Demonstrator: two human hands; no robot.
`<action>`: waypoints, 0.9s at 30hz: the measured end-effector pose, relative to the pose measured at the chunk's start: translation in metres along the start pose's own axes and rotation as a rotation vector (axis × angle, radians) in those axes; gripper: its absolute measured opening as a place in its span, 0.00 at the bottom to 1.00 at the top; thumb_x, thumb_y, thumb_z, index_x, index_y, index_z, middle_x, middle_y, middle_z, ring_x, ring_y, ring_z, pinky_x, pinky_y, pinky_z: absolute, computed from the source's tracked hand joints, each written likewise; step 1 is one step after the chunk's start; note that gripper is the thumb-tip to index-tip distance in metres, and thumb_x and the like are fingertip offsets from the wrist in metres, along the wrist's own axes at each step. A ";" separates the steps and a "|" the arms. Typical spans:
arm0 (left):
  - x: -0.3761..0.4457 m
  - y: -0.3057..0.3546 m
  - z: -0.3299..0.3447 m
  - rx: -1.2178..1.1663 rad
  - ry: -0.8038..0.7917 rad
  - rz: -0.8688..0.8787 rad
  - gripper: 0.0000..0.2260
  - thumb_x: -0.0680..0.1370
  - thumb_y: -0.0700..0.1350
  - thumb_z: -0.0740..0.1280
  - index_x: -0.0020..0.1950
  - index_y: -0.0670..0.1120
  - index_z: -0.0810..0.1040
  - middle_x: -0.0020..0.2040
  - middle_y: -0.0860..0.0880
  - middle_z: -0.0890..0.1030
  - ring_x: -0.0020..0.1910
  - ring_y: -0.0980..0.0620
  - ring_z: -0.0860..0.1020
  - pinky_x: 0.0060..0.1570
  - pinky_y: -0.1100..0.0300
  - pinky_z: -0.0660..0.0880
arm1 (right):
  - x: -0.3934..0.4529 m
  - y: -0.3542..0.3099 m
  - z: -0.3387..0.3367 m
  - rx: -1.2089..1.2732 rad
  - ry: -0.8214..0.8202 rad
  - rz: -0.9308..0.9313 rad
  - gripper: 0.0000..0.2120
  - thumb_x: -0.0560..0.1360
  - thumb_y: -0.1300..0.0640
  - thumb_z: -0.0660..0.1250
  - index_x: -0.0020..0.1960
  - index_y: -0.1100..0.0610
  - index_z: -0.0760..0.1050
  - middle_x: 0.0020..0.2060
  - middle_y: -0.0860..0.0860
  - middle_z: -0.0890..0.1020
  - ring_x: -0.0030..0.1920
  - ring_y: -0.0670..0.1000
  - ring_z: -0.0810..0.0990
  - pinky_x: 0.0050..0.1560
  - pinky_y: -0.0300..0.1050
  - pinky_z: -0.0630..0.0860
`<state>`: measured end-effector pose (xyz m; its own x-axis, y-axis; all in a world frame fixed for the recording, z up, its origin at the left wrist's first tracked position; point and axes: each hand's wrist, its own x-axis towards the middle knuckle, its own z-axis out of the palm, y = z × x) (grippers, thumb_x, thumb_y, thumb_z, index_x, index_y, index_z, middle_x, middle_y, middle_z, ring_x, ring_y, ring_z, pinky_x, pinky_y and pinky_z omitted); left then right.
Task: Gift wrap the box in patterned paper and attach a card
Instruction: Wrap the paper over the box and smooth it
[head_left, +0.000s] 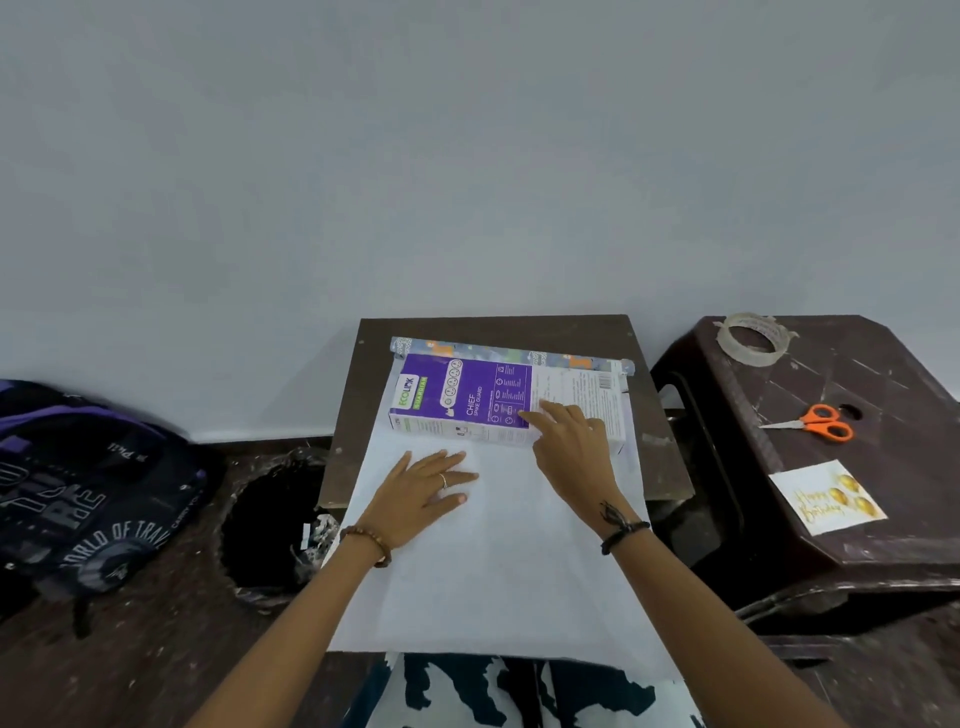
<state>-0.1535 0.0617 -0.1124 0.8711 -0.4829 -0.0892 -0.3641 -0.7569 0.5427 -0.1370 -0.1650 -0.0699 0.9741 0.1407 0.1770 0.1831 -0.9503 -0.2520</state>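
Note:
A purple and white box lies flat on the far part of the wrapping paper, whose white underside faces up. The paper's patterned roll lies just behind the box. My left hand rests flat on the paper in front of the box, fingers spread. My right hand rests on the box's right part, fingers touching its top. A birthday card with gold balloons lies on the stool at the right.
The paper covers a small brown table and hangs over its near edge onto my lap. On the dark plastic stool at right lie a tape roll and orange scissors. A backpack and a black bin stand at left.

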 end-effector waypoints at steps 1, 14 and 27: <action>0.002 0.009 -0.006 -0.072 0.077 -0.038 0.29 0.73 0.69 0.51 0.64 0.54 0.74 0.68 0.55 0.72 0.68 0.56 0.67 0.72 0.56 0.57 | 0.003 0.000 -0.001 0.005 -0.007 0.002 0.18 0.77 0.53 0.64 0.66 0.54 0.70 0.65 0.52 0.74 0.63 0.53 0.72 0.61 0.49 0.69; 0.099 0.034 -0.018 0.284 0.082 -0.197 0.35 0.74 0.68 0.52 0.76 0.55 0.47 0.77 0.51 0.49 0.76 0.49 0.45 0.73 0.48 0.41 | 0.103 0.011 0.001 0.252 -0.194 0.001 0.16 0.79 0.49 0.59 0.62 0.57 0.70 0.60 0.53 0.75 0.59 0.50 0.74 0.62 0.43 0.66; 0.101 0.030 -0.009 0.363 0.134 -0.165 0.36 0.74 0.69 0.39 0.66 0.50 0.73 0.63 0.47 0.77 0.60 0.43 0.77 0.54 0.44 0.73 | 0.184 0.027 0.045 0.265 -0.161 0.273 0.28 0.67 0.53 0.75 0.62 0.57 0.66 0.60 0.55 0.74 0.63 0.55 0.71 0.69 0.58 0.58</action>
<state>-0.0734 -0.0063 -0.0974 0.9540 -0.2986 -0.0285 -0.2874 -0.9370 0.1985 0.0533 -0.1522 -0.0869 0.9961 -0.0447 -0.0758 -0.0772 -0.8572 -0.5091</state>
